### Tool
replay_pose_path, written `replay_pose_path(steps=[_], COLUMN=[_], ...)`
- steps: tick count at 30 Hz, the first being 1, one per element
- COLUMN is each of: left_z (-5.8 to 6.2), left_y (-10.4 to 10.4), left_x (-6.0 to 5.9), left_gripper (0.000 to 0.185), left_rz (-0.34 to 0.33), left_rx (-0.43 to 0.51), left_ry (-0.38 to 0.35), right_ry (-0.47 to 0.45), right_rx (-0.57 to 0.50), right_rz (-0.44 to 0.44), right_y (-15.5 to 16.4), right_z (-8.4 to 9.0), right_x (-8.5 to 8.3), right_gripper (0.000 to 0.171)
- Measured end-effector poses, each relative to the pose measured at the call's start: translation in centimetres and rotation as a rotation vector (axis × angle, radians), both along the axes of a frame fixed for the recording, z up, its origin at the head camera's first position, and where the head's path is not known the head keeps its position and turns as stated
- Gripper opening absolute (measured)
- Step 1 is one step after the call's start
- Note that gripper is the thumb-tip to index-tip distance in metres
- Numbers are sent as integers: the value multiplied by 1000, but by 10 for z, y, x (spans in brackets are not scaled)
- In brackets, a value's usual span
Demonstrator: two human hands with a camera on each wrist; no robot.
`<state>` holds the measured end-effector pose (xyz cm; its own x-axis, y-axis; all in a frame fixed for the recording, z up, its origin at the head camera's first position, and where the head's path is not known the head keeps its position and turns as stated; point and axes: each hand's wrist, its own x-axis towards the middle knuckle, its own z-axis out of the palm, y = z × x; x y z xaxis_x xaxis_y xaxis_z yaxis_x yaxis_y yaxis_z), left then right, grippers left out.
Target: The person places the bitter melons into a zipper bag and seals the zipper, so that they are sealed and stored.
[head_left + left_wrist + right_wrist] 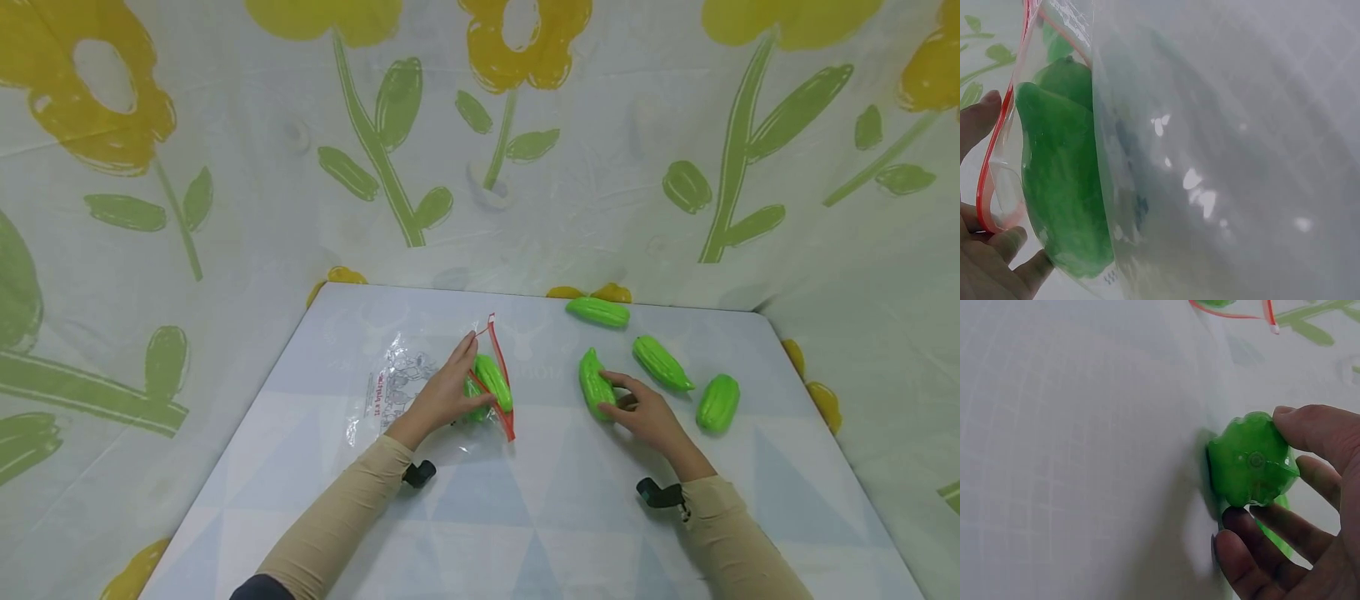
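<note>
A clear zip bag [393, 379] with a red closure lies on the left of the table, its mouth spread apart. My left hand [444, 392] holds that mouth, with thumb and fingers on the red strip [988, 181]. Inside the bag are green plastic gourds [1063, 181], shiny and ribbed; at least two show. To the right of the bag, my right hand [647, 410] pinches another ribbed green gourd [594, 383] between thumb and fingers. Its lobed end [1252, 459] faces the right wrist camera, close to the table surface.
Three more gourds lie beyond and right of my right hand: one near the back edge [598, 312], a slanted gourd [662, 363], and a gourd farthest right [718, 403]. A flower-print curtain [585, 225] hangs around the white table [480, 550].
</note>
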<state>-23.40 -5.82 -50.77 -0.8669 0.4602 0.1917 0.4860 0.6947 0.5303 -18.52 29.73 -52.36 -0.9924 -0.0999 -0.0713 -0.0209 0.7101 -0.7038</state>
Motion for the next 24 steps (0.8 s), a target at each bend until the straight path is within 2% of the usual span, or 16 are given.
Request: replay_pose_path(steps=[7,24], left_z=[0,-1], left_y=[1,1], left_x=[1,1], left_gripper=[100,100], left_rz=[3,14], left_rx=[6,-6], left_ry=[22,-5], right_ry=[31,101], right_rx=[-1,-85], right_rz=[5,78], right_y=[-3,-18], right_z=[-1,3], right_x=[-1,1], right_gripper=[63,61])
